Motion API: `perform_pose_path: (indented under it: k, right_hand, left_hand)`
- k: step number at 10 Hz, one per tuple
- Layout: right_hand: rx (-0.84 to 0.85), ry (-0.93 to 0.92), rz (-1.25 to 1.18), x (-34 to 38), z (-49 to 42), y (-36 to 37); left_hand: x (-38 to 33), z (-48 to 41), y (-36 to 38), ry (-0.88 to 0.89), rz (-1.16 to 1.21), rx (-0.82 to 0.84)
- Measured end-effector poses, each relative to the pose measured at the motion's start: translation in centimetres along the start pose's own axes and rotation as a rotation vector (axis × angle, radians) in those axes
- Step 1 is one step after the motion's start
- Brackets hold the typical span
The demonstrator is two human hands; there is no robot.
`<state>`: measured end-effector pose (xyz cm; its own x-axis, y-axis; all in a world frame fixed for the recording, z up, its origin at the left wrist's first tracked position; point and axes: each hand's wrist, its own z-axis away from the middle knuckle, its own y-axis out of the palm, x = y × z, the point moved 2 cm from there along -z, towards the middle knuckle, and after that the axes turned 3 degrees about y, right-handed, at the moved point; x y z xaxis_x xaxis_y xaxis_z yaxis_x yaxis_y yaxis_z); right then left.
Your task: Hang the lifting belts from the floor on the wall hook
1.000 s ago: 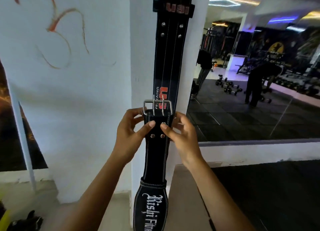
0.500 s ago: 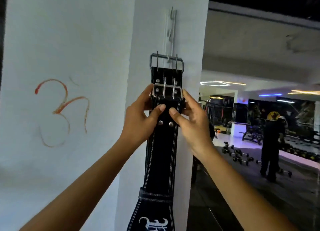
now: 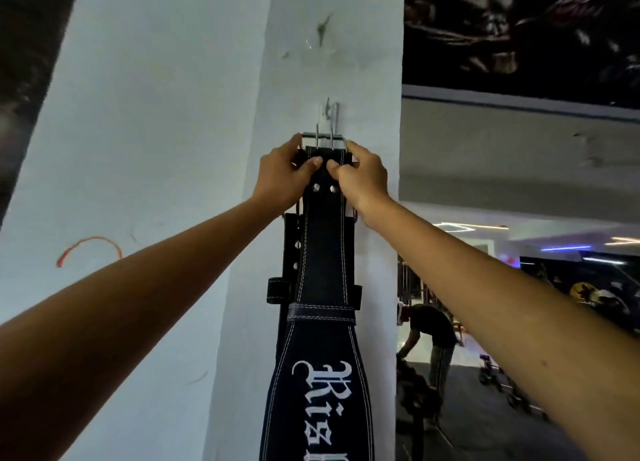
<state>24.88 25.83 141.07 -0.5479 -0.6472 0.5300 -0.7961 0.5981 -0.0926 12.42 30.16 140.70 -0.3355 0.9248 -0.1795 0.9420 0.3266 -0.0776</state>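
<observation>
Nearest to us, two bare forearms reach up and forward from the lower corners, meeting at the top of a black lifting belt (image 3: 323,253).

Left hand (image 3: 282,175): fingers curled around the belt's left edge, thumb pressed flat on the front face just above two rivets. Right hand (image 3: 363,178): fingers wrapped behind the right edge, thumb pressed on the front face, its tip almost touching the left thumb. Both hands pinch the belt's upper end between thumb and fingers.

Just above the fingers we see the belt's metal buckle (image 3: 323,140), a two-pronged frame held flat against the white pillar (image 3: 374,90). Its prongs point up toward the wall hook (image 3: 328,111), which sits directly above the fingertips; we cannot tell whether the buckle is already caught on the hook.

Below the fingers the belt hangs straight down the pillar, white-stitched, widening past a loop into a panel with white Gothic lettering.

Behind it, under our wrists, a second black belt (image 3: 290,253) hangs against the pillar, its studded strap and keeper showing at the left edge.

Left of the fingers, an orange painted mark (image 3: 86,249) on the white wall. Far right and below, a mirror (image 3: 519,322) shows a gym floor, a bending person (image 3: 429,336) and dumbbells.
</observation>
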Motion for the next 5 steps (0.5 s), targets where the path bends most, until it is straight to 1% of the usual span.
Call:
perform_pose_path:
  k: [2,3,4,5]
  right_hand:
    - [0.023,-0.019,0.056,-0.4,-0.4,0.2]
    - [0.038,-0.054,0.157,-1.4,0.4,0.4]
    - [-0.016,-0.149,0.364,-2.0,1.5,0.6]
    - [-0.08,-0.279,0.498,-2.5,3.8,1.3]
  left_hand:
    - [1.9,0.0,0.9,-0.004,-0.008,0.015]
    - [3.0,0.7,0.7,0.001,-0.093,0.056]
    - [2.5,2.5,-0.1,-0.042,-0.2,0.071]
    - [1.4,4.9,-0.7,-0.004,-0.318,0.076]
